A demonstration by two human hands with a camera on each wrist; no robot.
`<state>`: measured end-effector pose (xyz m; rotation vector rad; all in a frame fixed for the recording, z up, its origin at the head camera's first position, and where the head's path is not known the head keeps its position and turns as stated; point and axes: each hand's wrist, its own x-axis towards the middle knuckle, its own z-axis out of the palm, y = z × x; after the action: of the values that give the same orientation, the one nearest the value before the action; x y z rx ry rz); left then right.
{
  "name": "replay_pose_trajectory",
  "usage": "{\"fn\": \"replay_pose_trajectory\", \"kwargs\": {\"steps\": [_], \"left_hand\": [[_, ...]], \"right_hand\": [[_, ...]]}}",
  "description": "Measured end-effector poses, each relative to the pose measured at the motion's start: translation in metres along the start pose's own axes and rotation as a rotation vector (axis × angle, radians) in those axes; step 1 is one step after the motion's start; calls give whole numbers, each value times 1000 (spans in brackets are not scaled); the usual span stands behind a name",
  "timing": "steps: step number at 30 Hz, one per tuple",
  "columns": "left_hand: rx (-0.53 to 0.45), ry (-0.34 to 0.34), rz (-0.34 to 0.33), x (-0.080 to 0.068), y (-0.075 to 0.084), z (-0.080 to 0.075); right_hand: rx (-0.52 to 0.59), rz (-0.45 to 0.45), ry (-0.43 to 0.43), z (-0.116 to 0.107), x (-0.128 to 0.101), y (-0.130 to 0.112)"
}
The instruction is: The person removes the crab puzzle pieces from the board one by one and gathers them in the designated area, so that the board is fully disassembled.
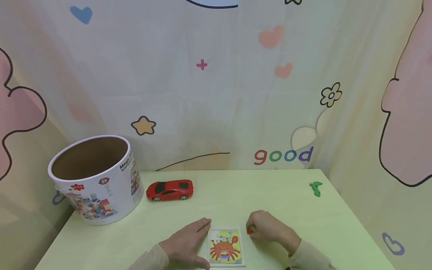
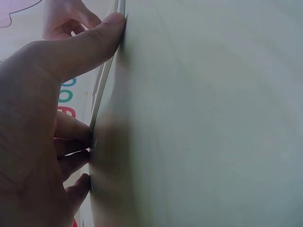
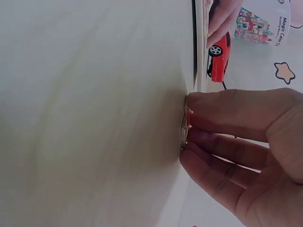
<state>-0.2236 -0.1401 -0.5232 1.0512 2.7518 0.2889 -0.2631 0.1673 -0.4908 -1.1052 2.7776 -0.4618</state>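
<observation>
The left hand (image 1: 186,245) is lying flat on the pale green tabletop (image 1: 236,195), its straight fingers pressing against the left edge of the small square puzzle board printed with an orange crab (image 1: 225,247); the left wrist view is showing the thumb (image 2: 90,45) and fingertips meeting that thin edge, holding nothing. The right hand (image 1: 270,228) is curling just beside the board's upper right corner, its fingers pinching a small red puzzle piece (image 1: 249,231) down against the table; the right wrist view is showing that red piece (image 3: 188,124) squeezed between fingertips and surface.

The piece is thin and lying flat, so I judge the pinch is likely slipping if the fingertips are dragging rather than lifting, and the piece could be skidding toward the board; the board itself is light and could be sliding toward the right if the left hand is pushing harder than it is steadying.

The board is sitting close to the table's near edge, leaving little room toward the person; far more open surface is lying beyond the hands. The red toy sports car (image 1: 170,190) and the round white cardboard tub with printed toys (image 1: 96,180) are standing well apart at the far left; a small green curved piece (image 1: 316,188) is resting near the far right edge.
</observation>
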Motion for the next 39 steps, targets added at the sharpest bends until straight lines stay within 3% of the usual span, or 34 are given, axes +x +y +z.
{"fn": "replay_pose_trajectory", "kwargs": {"steps": [5, 18, 39], "left_hand": [[-4, 8, 13, -3, 0, 1], [31, 43, 39, 1, -4, 1], [13, 7, 5, -2, 0, -1]], "right_hand": [[42, 32, -21, 1, 0, -1], [98, -6, -1, -11, 9, -5], [75, -104, -41, -3, 29, -26]]}}
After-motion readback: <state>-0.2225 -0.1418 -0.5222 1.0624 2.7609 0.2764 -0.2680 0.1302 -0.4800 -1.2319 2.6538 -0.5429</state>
